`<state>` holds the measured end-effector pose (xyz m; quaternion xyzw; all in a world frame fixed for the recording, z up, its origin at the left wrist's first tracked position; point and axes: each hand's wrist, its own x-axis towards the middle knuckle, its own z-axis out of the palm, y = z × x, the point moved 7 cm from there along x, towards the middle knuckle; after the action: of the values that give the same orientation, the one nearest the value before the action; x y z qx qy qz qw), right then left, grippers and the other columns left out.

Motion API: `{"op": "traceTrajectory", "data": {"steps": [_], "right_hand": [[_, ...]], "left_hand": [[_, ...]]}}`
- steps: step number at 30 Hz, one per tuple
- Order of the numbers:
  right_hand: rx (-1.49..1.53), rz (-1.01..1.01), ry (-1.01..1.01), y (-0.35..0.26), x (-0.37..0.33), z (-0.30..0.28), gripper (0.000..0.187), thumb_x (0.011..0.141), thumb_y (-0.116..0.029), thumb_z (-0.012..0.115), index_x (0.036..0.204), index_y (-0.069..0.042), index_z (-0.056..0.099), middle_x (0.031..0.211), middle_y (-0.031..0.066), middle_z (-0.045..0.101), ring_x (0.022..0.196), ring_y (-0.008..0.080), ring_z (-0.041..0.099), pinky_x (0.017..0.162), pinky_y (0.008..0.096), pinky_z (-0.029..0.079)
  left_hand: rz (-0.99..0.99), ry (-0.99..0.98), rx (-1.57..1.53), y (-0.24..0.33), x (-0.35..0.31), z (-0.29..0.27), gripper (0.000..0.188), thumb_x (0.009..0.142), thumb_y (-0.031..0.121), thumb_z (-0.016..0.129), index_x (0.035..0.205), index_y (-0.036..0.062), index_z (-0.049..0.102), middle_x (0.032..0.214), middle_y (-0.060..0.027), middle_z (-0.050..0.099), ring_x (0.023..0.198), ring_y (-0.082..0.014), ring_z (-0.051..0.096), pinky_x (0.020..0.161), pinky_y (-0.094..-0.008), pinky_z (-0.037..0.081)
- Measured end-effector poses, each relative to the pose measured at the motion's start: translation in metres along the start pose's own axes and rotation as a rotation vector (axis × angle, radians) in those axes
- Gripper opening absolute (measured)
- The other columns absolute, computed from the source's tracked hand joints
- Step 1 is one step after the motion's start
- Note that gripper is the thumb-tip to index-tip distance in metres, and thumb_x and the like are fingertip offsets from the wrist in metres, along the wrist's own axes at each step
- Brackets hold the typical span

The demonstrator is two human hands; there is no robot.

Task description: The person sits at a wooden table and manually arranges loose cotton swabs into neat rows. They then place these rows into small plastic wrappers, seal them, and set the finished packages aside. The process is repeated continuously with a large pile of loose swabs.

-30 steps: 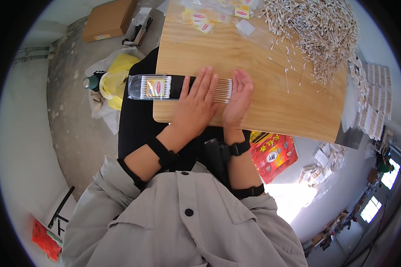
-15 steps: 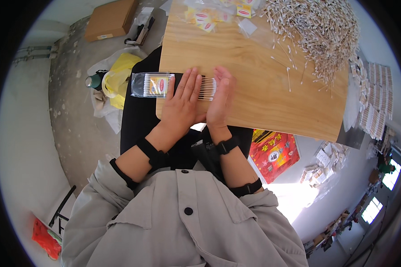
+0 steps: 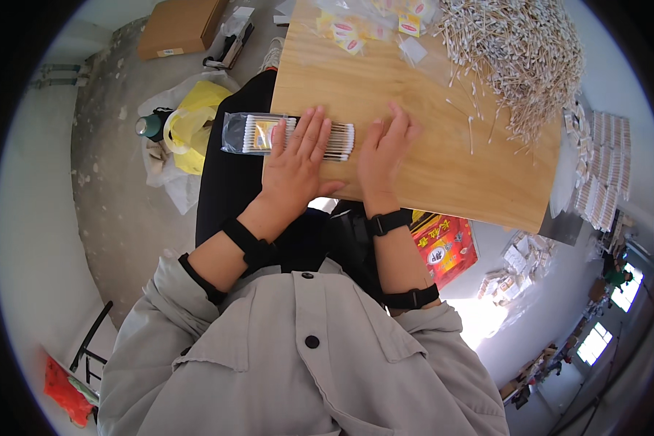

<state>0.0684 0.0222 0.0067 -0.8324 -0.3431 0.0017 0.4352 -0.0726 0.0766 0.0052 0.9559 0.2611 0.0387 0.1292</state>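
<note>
My left hand (image 3: pixel 292 166) lies flat with straight fingers over a row of cotton swabs (image 3: pixel 341 142) near the left edge of the wooden table. The swabs' white tips stick out to the right of my fingers. To the left, their other ends lie in a clear plastic bag (image 3: pixel 233 134) with a yellow printed card (image 3: pixel 265 135); part of the bag hangs past the table edge. My palm hides the middle of the row. Just right of the tips, and apart from them, my right hand (image 3: pixel 382 163) is open and empty, its fingers partly curled.
A big heap of loose cotton swabs (image 3: pixel 519 58) covers the table's far right corner. Small bags with yellow cards (image 3: pixel 341 30) lie at the far edge. Bundled swab packs (image 3: pixel 609 160) stand beyond the right side. A yellow bag (image 3: pixel 194 123) and cardboard box (image 3: pixel 180 27) are on the floor.
My right hand has moved right, off the swab tips, and its fingers have spread. My left hand stays flat on the swabs. The whole view has shifted slightly.
</note>
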Motion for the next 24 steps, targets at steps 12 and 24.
{"op": "traceTrajectory", "data": {"steps": [12, 24], "right_hand": [[0.22, 0.057, -0.046, -0.002, -0.008, 0.019, 0.041, 0.094, -0.003, 0.049, 0.134, 0.003, 0.044, 0.127, 0.0174, 0.045, 0.125, 0.0345, 0.044, 0.106, 0.0435, 0.038], [0.784, 0.267, -0.024, -0.009, -0.033, 0.036, 0.045, 0.107, -0.027, 0.036, 0.138, 0.005, 0.038, 0.138, 0.0205, 0.046, 0.129, 0.0277, 0.045, 0.113, 0.0391, 0.033]], "left_hand": [[-0.04, -0.054, 0.074, -0.002, 0.001, 0.005, 0.108, 0.073, 0.068, 0.064, 0.152, 0.0022, 0.029, 0.161, -0.0114, 0.022, 0.151, -0.0241, 0.014, 0.12, -0.0524, 0.01], [-0.033, 0.07, 0.05, -0.001, -0.001, 0.007, 0.106, 0.069, 0.055, 0.07, 0.151, 0.0003, 0.029, 0.159, -0.0151, 0.027, 0.15, -0.0269, 0.021, 0.119, -0.0514, 0.013]]}}
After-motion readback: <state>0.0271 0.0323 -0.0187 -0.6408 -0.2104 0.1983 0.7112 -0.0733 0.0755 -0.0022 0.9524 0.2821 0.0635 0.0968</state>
